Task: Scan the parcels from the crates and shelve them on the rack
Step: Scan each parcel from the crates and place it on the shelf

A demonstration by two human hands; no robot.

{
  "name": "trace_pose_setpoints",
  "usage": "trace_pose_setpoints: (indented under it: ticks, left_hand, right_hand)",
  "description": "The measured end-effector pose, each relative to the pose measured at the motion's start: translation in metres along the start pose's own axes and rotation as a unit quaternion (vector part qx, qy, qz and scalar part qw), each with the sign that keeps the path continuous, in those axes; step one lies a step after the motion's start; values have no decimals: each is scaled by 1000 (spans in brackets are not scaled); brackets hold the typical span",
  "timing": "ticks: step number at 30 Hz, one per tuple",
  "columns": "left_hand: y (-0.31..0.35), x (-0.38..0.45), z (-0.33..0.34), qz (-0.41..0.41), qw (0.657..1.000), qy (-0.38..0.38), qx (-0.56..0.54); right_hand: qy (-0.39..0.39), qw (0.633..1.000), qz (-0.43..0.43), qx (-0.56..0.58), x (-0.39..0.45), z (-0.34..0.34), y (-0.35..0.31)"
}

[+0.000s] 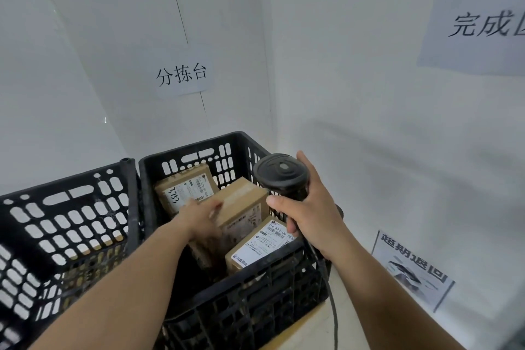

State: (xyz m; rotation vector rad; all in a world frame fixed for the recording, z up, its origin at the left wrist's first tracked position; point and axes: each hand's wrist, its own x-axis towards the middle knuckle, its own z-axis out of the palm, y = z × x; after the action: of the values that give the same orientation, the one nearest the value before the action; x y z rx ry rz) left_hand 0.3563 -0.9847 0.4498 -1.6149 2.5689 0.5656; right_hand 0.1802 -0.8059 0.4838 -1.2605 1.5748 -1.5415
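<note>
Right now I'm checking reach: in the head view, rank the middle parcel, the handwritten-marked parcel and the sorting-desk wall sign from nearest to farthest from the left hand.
1. Middle parcel, under the left hand.
2. Handwritten-marked parcel, just behind, at the crate's back.
3. Wall sign, high above.
</note>
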Motion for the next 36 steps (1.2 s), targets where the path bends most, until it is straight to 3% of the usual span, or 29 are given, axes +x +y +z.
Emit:
trace_pose_setpoints:
  ticks: [7,12,24,30,36]
  left_hand:
    - [-5,-41,-44,55,966,108,-230]
    - [14,-85,-58,83,949,124,-277]
    - [67,-145,-55,175,960,89,-201]
    - [93,-183,-57,260,931,104,-233]
    - [87,-235,-20,301,930,53,-203]
  right_hand:
    - [-9,999,-27,39,-27,-8,-10]
    - [-21,998,-44,33,-52,-16,-13]
    - [36,998,-48,-4,-140,-45,-18]
    - [116,992,-54,-20,-201,-50,-33]
    - [158,986,-27,-35,-278,-29,-44]
